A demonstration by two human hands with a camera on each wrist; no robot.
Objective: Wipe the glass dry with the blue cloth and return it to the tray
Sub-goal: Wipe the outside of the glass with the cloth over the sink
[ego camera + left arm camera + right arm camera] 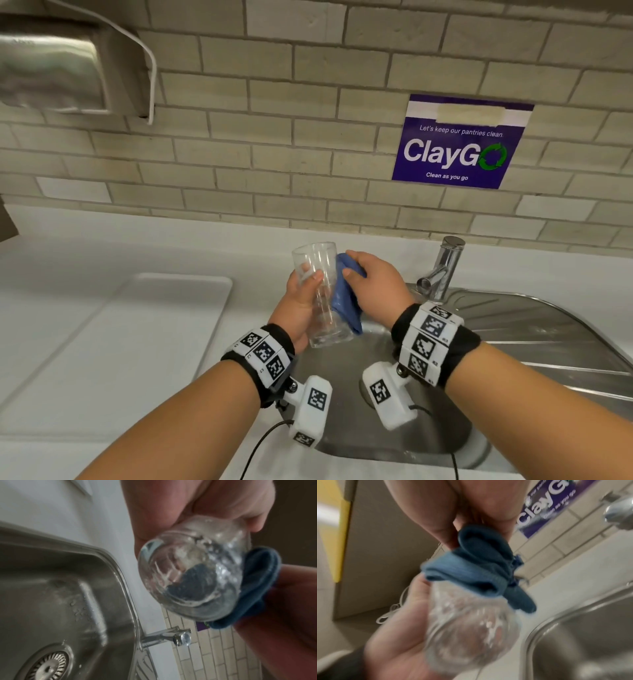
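My left hand (pixel 301 301) has its fingers (pixel 317 275) curled round the glass (pixel 322 294), holding it over the sink (pixel 376 438) so drips fall there, while my right hand (pixel 373 281) grips the blue cloth (pixel 346 301) against its side, tray (pixel 144 329) waiting beyond my left fingers.

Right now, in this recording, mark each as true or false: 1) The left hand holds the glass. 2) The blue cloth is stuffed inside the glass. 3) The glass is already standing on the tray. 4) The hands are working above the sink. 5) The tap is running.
1) True: the left hand grips the glass.
2) False: the blue cloth is pressed by the right hand against the glass's outer side.
3) False: the white tray lies on the counter to the left, and the glass is held in the air.
4) True: the sink lies below them.
5) False: no water comes from the tap.
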